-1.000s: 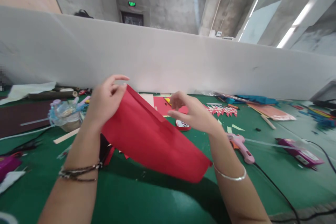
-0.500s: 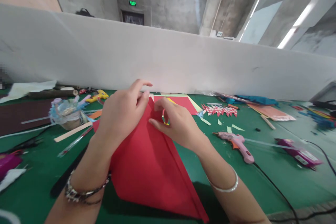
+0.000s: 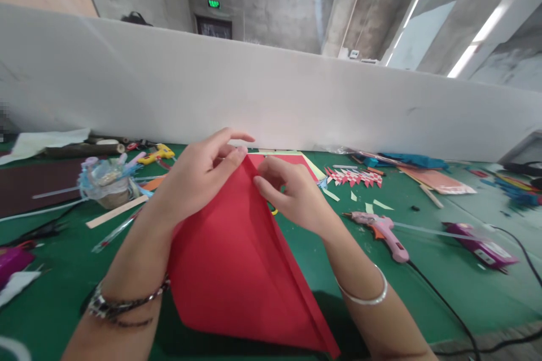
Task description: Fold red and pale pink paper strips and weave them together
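A large sheet of red paper (image 3: pixel 237 271) is raised off the table in front of me, with a narrow folded strip along its right edge. My left hand (image 3: pixel 207 169) grips the far end of the sheet, thumb on top and index finger stretched out past it. On the right edge, my right hand (image 3: pixel 292 189) pinches the folded strip between thumb and curled fingers. Beyond my hands lies another piece of red paper (image 3: pixel 292 162) on pale sheets. A bit of something yellow shows below my right hand, mostly hidden.
To the right, a pink glue gun (image 3: pixel 383 228) lies with its cord trailing; a purple device (image 3: pixel 480 245) is farther right. Red-and-white woven paper (image 3: pixel 353 176) lies behind. On the left are a blue-wrapped jar (image 3: pixel 110 183), a wooden strip (image 3: pixel 116 211) and a yellow glue gun (image 3: pixel 157 154). A white partition (image 3: pixel 271 96) borders the table.
Both hands have shifted slightly; my right hand has moved a little right along the folded edge. The red sheet has tilted and swung slightly, its near left corner moving left.
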Tool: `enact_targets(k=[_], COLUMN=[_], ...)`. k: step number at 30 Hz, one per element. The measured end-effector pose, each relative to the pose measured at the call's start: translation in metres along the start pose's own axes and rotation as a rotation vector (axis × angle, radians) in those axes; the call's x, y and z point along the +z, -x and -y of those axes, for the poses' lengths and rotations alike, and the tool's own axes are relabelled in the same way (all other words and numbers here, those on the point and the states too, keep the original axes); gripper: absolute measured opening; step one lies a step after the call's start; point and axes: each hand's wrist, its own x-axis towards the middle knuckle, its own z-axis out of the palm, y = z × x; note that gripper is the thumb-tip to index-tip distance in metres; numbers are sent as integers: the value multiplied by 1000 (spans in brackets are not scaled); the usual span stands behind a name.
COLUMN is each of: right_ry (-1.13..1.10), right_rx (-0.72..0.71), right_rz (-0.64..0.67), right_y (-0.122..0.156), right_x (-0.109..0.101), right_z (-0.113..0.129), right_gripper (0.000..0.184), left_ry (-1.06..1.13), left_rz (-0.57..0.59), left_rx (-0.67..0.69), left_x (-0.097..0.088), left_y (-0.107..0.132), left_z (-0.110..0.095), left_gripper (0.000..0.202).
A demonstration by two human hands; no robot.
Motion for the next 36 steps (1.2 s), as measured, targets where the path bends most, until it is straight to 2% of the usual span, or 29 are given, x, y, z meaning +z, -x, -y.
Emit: enact_targets(k=[3,7,10,13,15,18,22,26,30,36], right_ry=[-141,-341,-337,-295,-259,-245,-315,-390,-473,-519], right_rx=[25,51,55,35,12,4,82,150,192,236], right_rz=[-14,-84,-184,-203,-175,-154,-159,-122,-136,-182], right_y=[-1,-1,1,5,7,6,0,-6,-9,-11], right_x=[1,5,9,11,10,8,3,0,2,5], right_z=[3,8,15,23,27,25,12,-4,-12,-12], right_gripper=[13,15,17,17,19,28,32,30,26,28], left_ry=[57,-65,-214,-323,-339,-291,-167,-58,-16,-64], left_rz=[-41,-132,-196,-226,-203,-83,81,157,165,63], left_rx=[-36,-63,37,108,126,165,166,140,93,31], left_x=[-3,-7,-8,-7,-5,0,11,21,28,36], left_y=[0,4,9,14,15,11,3,-2,-4,-3], left_z=[1,-1,-11,-22,-26,-23,-13,-5,-3,-4], left_gripper=[32,29,28,26,28,31,33,37,37,35])
